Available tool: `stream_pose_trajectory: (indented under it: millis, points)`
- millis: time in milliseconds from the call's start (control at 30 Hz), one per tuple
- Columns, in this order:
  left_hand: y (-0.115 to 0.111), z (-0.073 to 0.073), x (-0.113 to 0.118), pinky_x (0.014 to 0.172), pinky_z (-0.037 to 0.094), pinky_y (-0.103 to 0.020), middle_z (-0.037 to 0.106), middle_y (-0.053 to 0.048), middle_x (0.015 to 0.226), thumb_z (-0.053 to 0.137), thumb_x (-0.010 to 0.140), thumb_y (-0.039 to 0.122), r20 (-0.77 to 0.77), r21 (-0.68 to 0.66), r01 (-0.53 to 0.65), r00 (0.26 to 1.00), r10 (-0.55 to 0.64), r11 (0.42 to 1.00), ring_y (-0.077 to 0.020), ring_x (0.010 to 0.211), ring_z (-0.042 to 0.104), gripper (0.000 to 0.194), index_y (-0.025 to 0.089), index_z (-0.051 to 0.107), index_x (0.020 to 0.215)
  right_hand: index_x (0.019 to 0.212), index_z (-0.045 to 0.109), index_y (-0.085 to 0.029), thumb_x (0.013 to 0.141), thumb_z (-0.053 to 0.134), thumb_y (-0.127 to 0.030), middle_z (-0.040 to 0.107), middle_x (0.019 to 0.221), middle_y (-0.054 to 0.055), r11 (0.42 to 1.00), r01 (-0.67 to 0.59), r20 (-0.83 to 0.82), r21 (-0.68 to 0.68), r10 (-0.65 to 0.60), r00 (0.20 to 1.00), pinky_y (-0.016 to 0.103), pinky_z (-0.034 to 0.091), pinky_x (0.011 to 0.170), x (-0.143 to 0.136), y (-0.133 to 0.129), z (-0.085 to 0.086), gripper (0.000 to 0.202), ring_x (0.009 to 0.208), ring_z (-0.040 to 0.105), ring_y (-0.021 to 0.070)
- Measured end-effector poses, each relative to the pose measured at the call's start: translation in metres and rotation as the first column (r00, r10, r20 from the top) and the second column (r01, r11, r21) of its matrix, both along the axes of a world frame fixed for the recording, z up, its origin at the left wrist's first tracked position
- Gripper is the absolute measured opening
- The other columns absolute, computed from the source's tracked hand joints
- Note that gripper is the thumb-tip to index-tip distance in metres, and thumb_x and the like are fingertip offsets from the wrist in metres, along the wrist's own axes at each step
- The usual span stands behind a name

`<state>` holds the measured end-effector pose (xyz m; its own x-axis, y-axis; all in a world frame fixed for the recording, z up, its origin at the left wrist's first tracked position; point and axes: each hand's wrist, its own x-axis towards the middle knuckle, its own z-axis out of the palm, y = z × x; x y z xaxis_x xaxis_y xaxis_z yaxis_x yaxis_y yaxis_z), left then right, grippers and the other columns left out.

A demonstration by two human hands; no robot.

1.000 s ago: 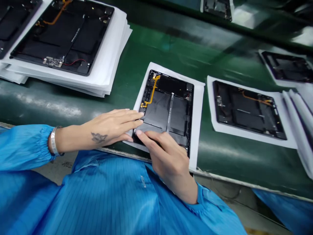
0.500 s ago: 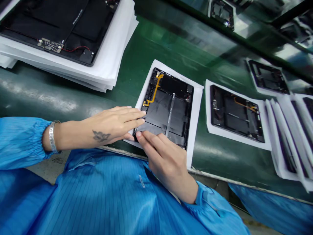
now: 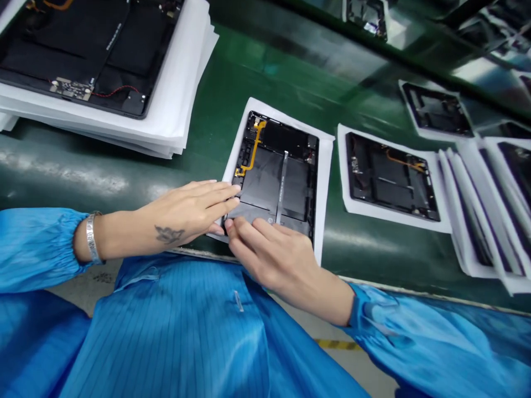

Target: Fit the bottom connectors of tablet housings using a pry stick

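In front of me an opened tablet (image 3: 262, 185) lies on a white foam sheet (image 3: 326, 166), its dark inside facing up. An orange flex cable (image 3: 253, 152) runs along its left side, and a grey ribbon cable (image 3: 282, 185) crosses its middle. My left hand (image 3: 193, 207) lies flat, fingers outstretched, with the fingertips on the tablet's left edge. My right hand (image 3: 276, 249) is closed at the tablet's near left corner, thumb and fingertips pressed together. Whatever the right fingers hold, if anything, is hidden.
At the far left, another opened tablet (image 3: 136, 63) rests on a stack of white foam sheets (image 3: 188, 83). To the right lie another open tablet (image 3: 392, 176) on foam and a leaning row of foam-wrapped tablets (image 3: 477, 210). The green bench (image 3: 207, 124) ends near my body.
The view has shifted slightly, so the bench things appear a little further left. My right wrist and forearm have swung outward to the right, while its fingertips stay at the same corner.
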<state>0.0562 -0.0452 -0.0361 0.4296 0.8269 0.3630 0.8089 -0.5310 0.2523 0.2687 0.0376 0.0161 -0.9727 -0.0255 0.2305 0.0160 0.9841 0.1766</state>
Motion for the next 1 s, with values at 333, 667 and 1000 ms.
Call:
stream_pose_trajectory:
  millis: [333,667,1000]
  points:
    - [-0.002,0.007,-0.002,0.116,0.044,-0.046,0.052,-0.019,0.148,0.042,0.106,0.032,-0.062,-0.035,0.009,0.998,-0.011,0.999,-0.0273,0.140,0.049,0.042,0.010,0.050,0.141,0.090,0.069,-0.017,0.101,0.045,-0.012,0.066,0.080,0.003,1.000,0.023,-0.024,0.002,-0.023,0.999,0.032,0.030,0.054,0.002,0.001,-0.009,0.026,0.069,0.050,0.0144]
    - [-0.025,0.015,0.000,0.106,0.053,-0.043,0.056,-0.019,0.144,0.044,0.103,0.021,-0.088,0.027,-0.094,0.991,0.096,0.995,-0.0285,0.133,0.056,0.038,0.010,0.052,0.139,0.126,0.067,-0.027,0.103,0.047,-0.031,0.064,0.076,0.001,0.688,0.114,-0.457,-0.716,-0.587,0.669,0.034,0.048,0.067,0.035,-0.018,-0.021,0.031,0.068,0.059,0.0177]
    - [-0.021,0.015,0.008,0.100,0.058,-0.038,0.068,-0.018,0.128,0.041,0.101,0.006,-0.204,0.196,0.070,0.979,-0.029,0.978,-0.0259,0.119,0.067,0.031,0.004,0.059,0.125,0.114,0.065,-0.009,0.097,0.058,-0.020,0.068,0.087,0.010,0.836,-0.082,-0.499,-0.543,-0.242,0.832,0.035,0.052,0.073,0.035,-0.027,-0.049,0.021,0.082,0.063,0.0192]
